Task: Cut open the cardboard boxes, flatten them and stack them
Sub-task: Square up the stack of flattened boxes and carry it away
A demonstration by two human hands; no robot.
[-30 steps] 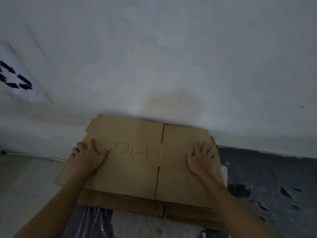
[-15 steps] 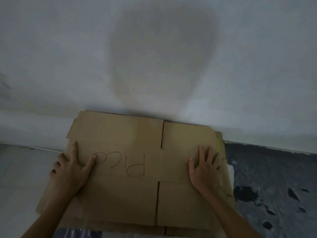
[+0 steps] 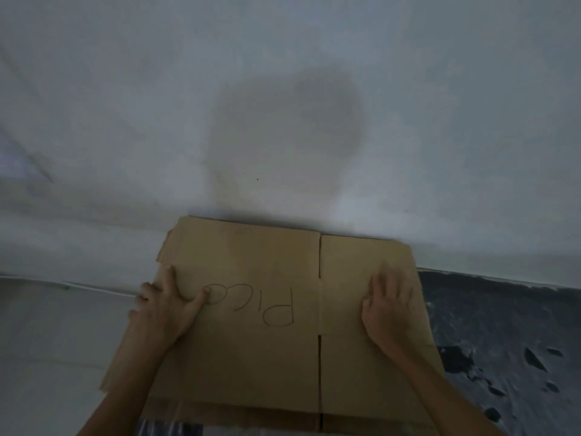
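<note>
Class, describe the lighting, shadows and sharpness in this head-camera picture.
Head view: dim, even light, no glare; a soft round shadow falls on the wall above the cardboard; the right hand is blurred, the left hand sharper.

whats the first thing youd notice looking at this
The flattened cardboard fills the lower middle, pushed up against a white wall, with "Pico" handwritten on it upside down to the camera. A left hand lies at its left edge and a right hand, blurred, on its right half. A big round shadow sits on the wall above.
</note>
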